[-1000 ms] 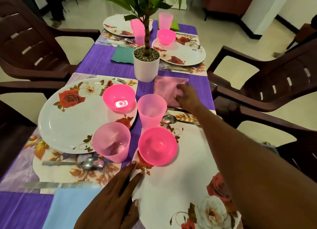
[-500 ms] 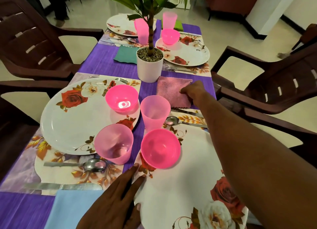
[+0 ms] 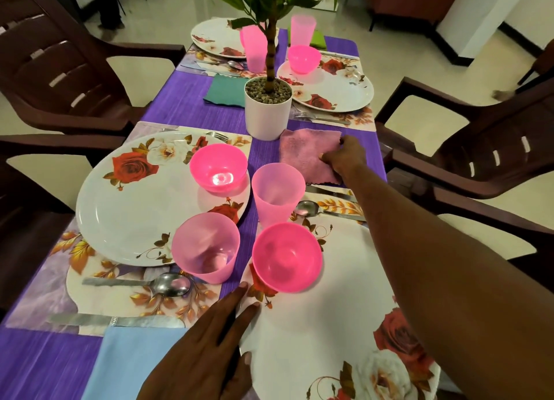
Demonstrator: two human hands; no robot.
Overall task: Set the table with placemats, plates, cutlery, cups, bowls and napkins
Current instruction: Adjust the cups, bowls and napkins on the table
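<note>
My right hand point(image 3: 344, 157) reaches across the table and pinches the right edge of a pink cloth napkin point(image 3: 302, 149) that lies flat on the purple tablecloth point(image 3: 192, 105) beside the white plant pot point(image 3: 266, 114). My left hand point(image 3: 207, 348) rests with straight fingers on the left rim of the near floral plate point(image 3: 314, 333), which carries a pink bowl point(image 3: 286, 257). A pink cup point(image 3: 277, 197) stands behind that bowl. To the left are a second floral plate point(image 3: 135, 207), pink bowl point(image 3: 218, 167) and pink cup point(image 3: 205, 248).
A blue napkin point(image 3: 126, 360), knife point(image 3: 117, 320) and spoon point(image 3: 168, 284) lie at the near left. A spoon point(image 3: 305, 209) and knife point(image 3: 329, 191) lie under my right forearm. Two more place settings and a teal napkin point(image 3: 224, 90) are beyond. Brown chairs point(image 3: 479, 147) flank the table.
My right hand has slid from the napkin's near-middle edge to its right edge. The napkin now lies flatter and squarer. My left hand has stayed on the plate rim.
</note>
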